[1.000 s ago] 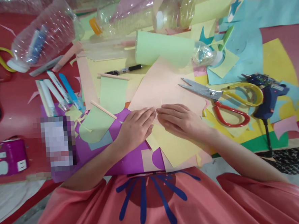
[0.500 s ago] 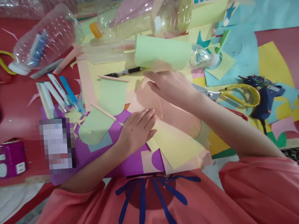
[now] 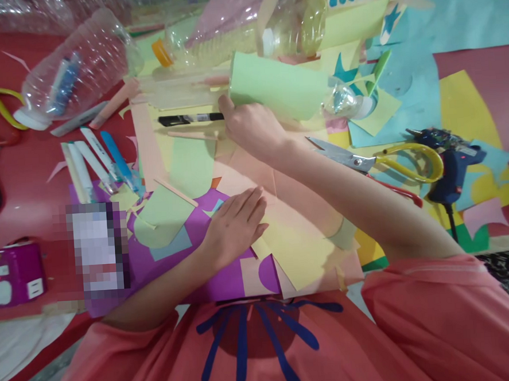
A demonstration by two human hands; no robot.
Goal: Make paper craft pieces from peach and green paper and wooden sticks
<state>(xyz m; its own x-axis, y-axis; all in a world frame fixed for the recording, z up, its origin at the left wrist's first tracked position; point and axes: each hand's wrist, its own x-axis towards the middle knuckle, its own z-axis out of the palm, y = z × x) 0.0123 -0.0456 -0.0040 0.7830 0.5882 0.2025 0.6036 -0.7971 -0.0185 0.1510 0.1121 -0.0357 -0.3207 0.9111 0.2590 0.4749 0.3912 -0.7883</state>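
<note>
My right hand (image 3: 250, 122) has its fingers closed around the right end of a black pen (image 3: 185, 119), which lies level over the papers. Just above that hand is a clear bottle wrapped in light green paper (image 3: 274, 86). My left hand (image 3: 235, 226) rests flat with fingers stretched out on peach and purple paper, holding nothing. Beside it lie a pale yellow sheet (image 3: 305, 250) and a light green cutout (image 3: 163, 213) with a thin peach strip along its edge. Scissors with yellow handles (image 3: 408, 161) lie partly open by my right forearm.
A blue glue gun (image 3: 452, 172) lies at the right. Several markers (image 3: 93, 160), a phone with a blurred screen (image 3: 96, 246) and a purple box (image 3: 13, 274) are on the left. Clear plastic bottles (image 3: 83, 63) line the back, with a decorated yellow paper piece (image 3: 356, 17).
My right hand has moved left and closed on the pen, which has shifted slightly left. The scissor blades are now uncovered. My left hand has stayed in place.
</note>
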